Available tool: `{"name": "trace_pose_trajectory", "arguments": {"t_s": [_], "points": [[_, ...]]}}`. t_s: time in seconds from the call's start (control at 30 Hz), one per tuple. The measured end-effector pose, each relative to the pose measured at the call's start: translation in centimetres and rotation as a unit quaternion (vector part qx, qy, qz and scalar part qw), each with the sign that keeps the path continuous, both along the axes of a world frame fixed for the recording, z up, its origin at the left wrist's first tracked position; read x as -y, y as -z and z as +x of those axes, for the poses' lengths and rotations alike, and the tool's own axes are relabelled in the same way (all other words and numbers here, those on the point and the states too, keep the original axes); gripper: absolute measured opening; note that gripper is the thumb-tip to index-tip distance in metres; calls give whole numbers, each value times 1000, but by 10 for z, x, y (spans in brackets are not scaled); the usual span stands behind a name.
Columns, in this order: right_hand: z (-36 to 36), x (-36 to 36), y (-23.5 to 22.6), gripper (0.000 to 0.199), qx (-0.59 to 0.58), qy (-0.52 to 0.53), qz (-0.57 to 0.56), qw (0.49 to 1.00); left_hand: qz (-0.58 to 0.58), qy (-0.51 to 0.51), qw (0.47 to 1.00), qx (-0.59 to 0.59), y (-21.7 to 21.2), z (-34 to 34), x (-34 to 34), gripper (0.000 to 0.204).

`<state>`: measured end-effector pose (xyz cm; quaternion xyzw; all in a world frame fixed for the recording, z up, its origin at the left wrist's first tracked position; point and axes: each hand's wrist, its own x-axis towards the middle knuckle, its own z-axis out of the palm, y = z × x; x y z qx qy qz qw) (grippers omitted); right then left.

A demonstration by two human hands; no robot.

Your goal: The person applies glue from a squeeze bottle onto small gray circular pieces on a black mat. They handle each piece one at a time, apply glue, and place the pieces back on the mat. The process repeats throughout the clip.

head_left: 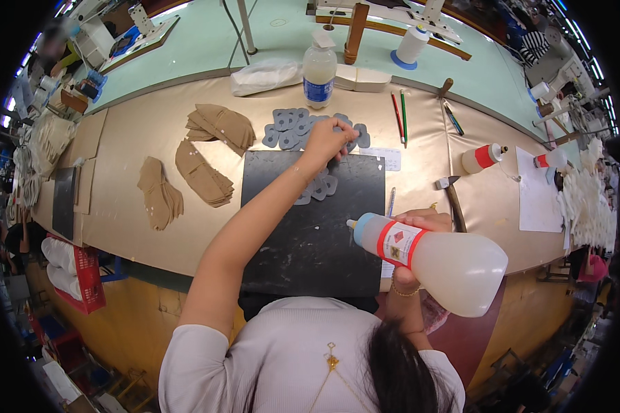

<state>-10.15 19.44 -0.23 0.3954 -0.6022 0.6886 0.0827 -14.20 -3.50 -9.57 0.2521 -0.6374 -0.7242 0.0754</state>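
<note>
My left hand [329,141] reaches over the far edge of a black board [303,234]. Its fingers are drawn together among flat grey pieces with holes [289,124]; whether a piece is between them is hidden. A few more grey pieces [317,187] lie on the board below my left wrist. Wrapped in my right hand [424,221] is a squeeze bottle [461,265] of whitish liquid, tilted on its side. The bottle has a red-edged label, a pale blue collar and a narrow nozzle that points left over the board's right side.
Brown card-like cutouts [203,172] lie in stacks at left. A clear drink bottle [319,72] stands behind the grey pieces. Pencils [399,118], a hammer [453,203], a smaller glue bottle [482,158] and a white sheet [539,196] are at right. A red crate [89,275] sits lower left.
</note>
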Motion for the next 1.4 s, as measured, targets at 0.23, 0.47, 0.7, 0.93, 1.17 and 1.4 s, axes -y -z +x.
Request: {"name": "trace_pose_trajectory", "arguments": {"t_s": [0.23, 0.47, 0.7, 0.93, 1.17, 1.4], "points": [[-5, -8, 3, 74, 11, 27, -32, 999, 263, 27, 964, -3, -21, 8, 6, 29], [-9, 6, 3, 77, 15, 58, -49, 997, 304, 95, 948, -8, -63, 88, -1, 38], [-9, 12, 2, 84, 10, 85, -64, 994, 199, 96, 975, 9, -72, 118, -19, 24], [-8, 14, 0, 85, -19, 86, -22, 996, 113, 83, 990, 2, -86, 123, -35, 20], [-7, 16, -2, 87, -34, 80, -7, 996, 63, 86, 994, 22, -92, 127, -38, 17], [-6, 16, -2, 86, -54, 67, 7, 996, 47, 109, 992, 28, -94, 126, -44, 16]]}}
